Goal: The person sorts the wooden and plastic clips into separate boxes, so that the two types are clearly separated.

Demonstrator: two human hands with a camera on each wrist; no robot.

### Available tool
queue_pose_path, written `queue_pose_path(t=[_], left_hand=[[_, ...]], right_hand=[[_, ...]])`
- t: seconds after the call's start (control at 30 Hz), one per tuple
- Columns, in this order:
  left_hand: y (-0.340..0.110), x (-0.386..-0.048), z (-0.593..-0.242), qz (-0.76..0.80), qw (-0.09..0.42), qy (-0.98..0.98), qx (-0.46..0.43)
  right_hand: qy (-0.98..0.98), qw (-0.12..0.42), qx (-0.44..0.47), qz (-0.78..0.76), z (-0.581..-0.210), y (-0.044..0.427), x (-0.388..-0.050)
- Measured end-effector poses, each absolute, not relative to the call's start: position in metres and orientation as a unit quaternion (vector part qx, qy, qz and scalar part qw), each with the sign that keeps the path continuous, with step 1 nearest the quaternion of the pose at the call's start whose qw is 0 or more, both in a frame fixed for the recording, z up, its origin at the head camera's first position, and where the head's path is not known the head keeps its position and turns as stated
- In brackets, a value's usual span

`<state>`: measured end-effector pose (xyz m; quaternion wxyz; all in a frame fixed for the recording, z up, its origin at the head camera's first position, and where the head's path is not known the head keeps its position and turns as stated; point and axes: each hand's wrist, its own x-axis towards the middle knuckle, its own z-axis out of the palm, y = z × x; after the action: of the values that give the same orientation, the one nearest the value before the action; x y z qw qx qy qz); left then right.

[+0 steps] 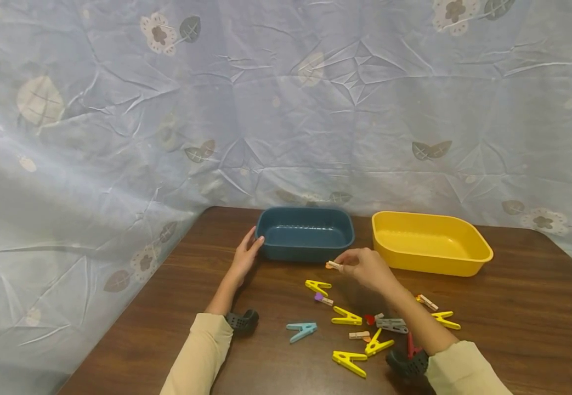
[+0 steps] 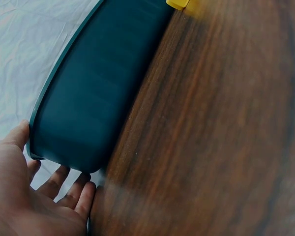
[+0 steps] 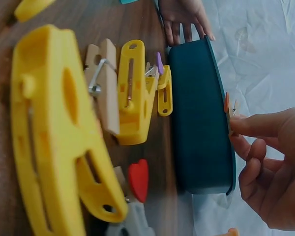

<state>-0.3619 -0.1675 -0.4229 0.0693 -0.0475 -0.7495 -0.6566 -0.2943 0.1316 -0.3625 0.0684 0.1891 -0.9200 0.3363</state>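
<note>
At the left end of the dark blue bin, my left hand rests its extended fingers and thumb against the wall and rim. The left wrist view shows the thumb near the rim and the fingers along the bin's end. My right hand pinches a small wooden clothespin with an orange decoration between thumb and fingertips. In the head view this clothespin hangs just in front of the blue bin's near wall, towards its right end. No clothespins show inside the blue bin.
A yellow bin stands right of the blue one. Several clothespins lie in front: yellow plastic ones, a light blue one, a grey one, a red one, and small wooden ones. A patterned cloth hangs behind the table.
</note>
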Motion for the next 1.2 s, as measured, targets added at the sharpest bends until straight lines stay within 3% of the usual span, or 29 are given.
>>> queue_pose_path(t=[0.6, 1.2], left_hand=[[-0.166, -0.362, -0.422, -0.657, 0.072, -0.749, -0.051], [-0.166, -0.362, -0.422, -0.654, 0.07, -0.752, -0.044]], right_hand=[[-0.912, 0.07, 0.169, 0.367, -0.341, 0.133, -0.317], [-0.876, 0.054, 0.1, 0.469, -0.353, 0.133, -0.364]])
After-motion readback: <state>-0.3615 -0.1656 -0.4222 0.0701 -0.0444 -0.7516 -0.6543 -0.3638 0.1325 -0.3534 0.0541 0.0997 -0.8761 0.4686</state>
